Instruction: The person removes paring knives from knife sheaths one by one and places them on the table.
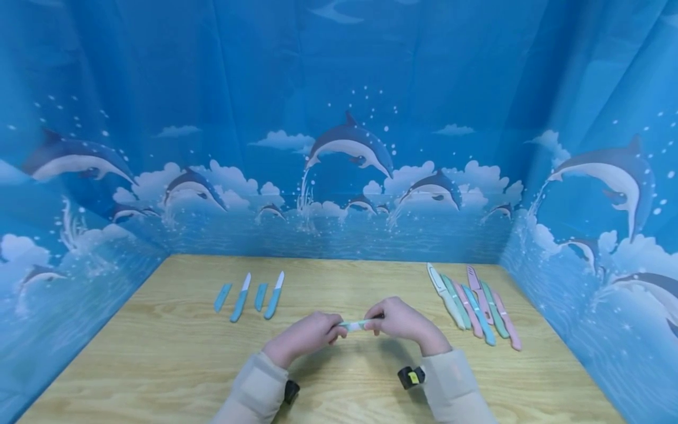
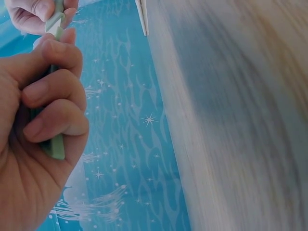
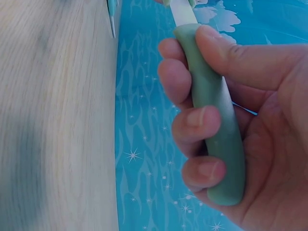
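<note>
Over the middle of the table, my two hands hold a small green knife between them. My right hand [image 1: 399, 321] grips the knife [image 3: 219, 130] by its green handle, fingers wrapped round it and thumb near the blade end. In the head view my left hand [image 1: 312, 333] is level with the right one. Its curled fingers hold the green blade sheath [image 2: 57, 147], mostly hidden in the palm in the left wrist view. A short length of bare pale blade [image 3: 184, 12] shows between sheath and handle; the tip is out of sight.
To the left on the wooden table [image 1: 185, 365] lie two blue knives [image 1: 239, 305] [image 1: 273, 301] with bare blades, each beside a blue sheath [image 1: 222, 297] [image 1: 261, 297]. Several white, green, pink and blue knives [image 1: 479, 315] lie grouped at right. A dolphin-print curtain [image 1: 339, 229] encloses the back and sides.
</note>
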`<state>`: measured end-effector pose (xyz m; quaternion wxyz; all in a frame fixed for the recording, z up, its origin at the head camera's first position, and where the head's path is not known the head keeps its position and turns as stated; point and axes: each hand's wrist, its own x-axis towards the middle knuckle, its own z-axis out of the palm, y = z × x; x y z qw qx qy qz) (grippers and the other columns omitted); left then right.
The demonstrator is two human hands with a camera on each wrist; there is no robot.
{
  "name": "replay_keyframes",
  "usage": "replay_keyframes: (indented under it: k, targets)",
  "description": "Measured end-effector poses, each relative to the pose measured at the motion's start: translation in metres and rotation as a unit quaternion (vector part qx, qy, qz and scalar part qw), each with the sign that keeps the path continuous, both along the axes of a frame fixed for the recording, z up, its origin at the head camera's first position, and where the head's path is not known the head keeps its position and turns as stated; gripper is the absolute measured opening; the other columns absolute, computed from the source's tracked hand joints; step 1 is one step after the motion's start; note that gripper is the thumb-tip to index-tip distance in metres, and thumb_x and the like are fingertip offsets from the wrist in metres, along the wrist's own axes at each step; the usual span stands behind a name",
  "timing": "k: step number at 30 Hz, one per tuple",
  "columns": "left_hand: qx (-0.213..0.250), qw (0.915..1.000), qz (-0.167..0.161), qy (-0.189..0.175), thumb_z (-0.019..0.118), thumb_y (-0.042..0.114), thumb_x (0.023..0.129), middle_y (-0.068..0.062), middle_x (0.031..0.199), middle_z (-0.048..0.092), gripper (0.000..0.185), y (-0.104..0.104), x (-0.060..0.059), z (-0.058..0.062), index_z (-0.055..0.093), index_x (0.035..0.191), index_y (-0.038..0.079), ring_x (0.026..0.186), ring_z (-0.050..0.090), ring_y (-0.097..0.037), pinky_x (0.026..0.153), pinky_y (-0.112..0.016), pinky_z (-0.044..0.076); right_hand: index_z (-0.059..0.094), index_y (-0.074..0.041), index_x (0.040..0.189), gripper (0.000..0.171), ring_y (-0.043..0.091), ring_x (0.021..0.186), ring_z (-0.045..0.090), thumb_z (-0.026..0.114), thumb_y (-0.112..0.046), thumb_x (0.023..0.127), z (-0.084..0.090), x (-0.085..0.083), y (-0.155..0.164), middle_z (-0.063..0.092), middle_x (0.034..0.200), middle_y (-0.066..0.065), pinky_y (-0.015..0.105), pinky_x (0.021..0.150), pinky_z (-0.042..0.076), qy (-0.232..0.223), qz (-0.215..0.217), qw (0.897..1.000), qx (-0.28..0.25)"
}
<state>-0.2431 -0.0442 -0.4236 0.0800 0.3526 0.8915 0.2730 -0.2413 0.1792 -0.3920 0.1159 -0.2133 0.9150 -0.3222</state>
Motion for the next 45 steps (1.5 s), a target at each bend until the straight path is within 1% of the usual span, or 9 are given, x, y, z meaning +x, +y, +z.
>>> replay_keyframes:
  k: [4,10,15,21,26,38,45]
  targets:
    - [0.000,1.0000,-0.001,0.002,0.053,0.021,0.100,0.010,0.063,0.045,0.019,0.0001,0.0006,-0.0007,0.061,0.089,0.009,0.051,0.032,-0.002,0.048,-0.017,0.030,0.075,-0.013,0.091,0.010,0.012,0.056,0.043,0.067,-0.018,0.092,-0.0001,0.0002,0.0000,0.062,0.065,-0.004,0.025,0.052,0.037,0.000,-0.002,1.000,0.004]
    - [0.000,1.0000,0.003,-0.007,0.053,0.020,0.100,0.009,0.063,0.046,0.017,-0.0007,0.0017,0.0009,0.061,0.089,0.011,0.051,0.032,-0.002,0.049,-0.017,0.031,0.075,-0.012,0.091,0.010,0.012,0.055,0.043,0.067,-0.018,0.091,0.0011,0.0011,-0.0009,0.062,0.065,-0.004,0.025,0.052,0.037,-0.003,-0.001,1.000,0.002]
    - [0.000,0.9998,0.003,-0.018,0.052,0.022,0.101,0.009,0.063,0.045,0.020,-0.0003,0.0006,0.0024,0.061,0.089,0.008,0.051,0.031,-0.003,0.049,-0.018,0.030,0.075,-0.012,0.092,0.010,0.012,0.055,0.043,0.067,-0.018,0.091,0.0022,0.0016,0.0000,0.063,0.066,-0.001,0.025,0.052,0.037,-0.006,-0.003,1.000,0.002]
    - [0.000,0.9998,0.000,-0.021,0.053,0.022,0.101,0.008,0.063,0.045,0.021,0.0010,0.0004,0.0038,0.061,0.088,0.007,0.051,0.031,-0.004,0.049,-0.018,0.030,0.075,-0.012,0.092,0.010,0.012,0.055,0.042,0.067,-0.018,0.091,0.0029,0.0018,0.0009,0.064,0.066,0.002,0.025,0.053,0.037,-0.009,-0.010,1.000,0.003]
    - [0.001,0.9995,0.001,-0.030,0.053,0.023,0.101,0.008,0.062,0.045,0.022,0.0008,0.0008,0.0044,0.061,0.088,0.007,0.051,0.030,-0.004,0.049,-0.018,0.029,0.075,-0.013,0.092,0.010,0.010,0.054,0.041,0.067,-0.018,0.091,0.0039,0.0019,0.0010,0.065,0.067,0.003,0.023,0.053,0.037,-0.014,-0.012,1.000,0.008]
    - [0.001,0.9997,0.003,-0.026,0.052,0.023,0.101,0.008,0.063,0.043,0.023,0.0002,0.0019,0.0040,0.061,0.088,0.007,0.051,0.030,-0.004,0.050,-0.018,0.030,0.075,-0.011,0.091,0.010,0.012,0.055,0.043,0.067,-0.016,0.091,0.0053,0.0009,0.0032,0.064,0.066,0.000,0.024,0.052,0.037,-0.003,0.007,1.000,0.004]
    - [0.000,0.9994,0.006,-0.033,0.052,0.024,0.101,0.008,0.063,0.043,0.023,0.0005,0.0017,0.0041,0.061,0.088,0.006,0.051,0.030,-0.004,0.050,-0.018,0.029,0.075,-0.010,0.091,0.010,0.012,0.055,0.042,0.067,-0.016,0.091,0.0049,0.0012,0.0038,0.067,0.069,0.008,0.024,0.052,0.036,-0.006,0.008,1.000,0.001]
